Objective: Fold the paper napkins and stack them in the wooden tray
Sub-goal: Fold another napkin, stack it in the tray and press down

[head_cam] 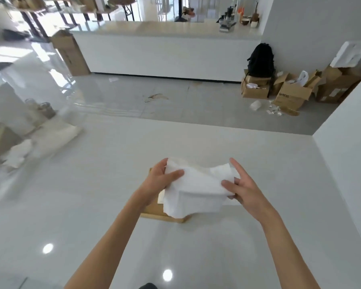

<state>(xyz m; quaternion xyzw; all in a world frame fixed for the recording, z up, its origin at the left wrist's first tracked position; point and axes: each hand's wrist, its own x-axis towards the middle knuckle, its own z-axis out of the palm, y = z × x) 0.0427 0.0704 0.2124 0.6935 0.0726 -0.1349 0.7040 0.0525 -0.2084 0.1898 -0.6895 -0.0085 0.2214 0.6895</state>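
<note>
Pinching one napkin over one wooden tray, two hands.

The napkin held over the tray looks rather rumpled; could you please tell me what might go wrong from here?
The napkin hangs loose and creased in the air between the left hand and right hand, so the fold may come out crooked. Pulled between two grips, thin paper could also tear. It hides most of the wooden tray, so setting it down squarely may be harder.
</note>
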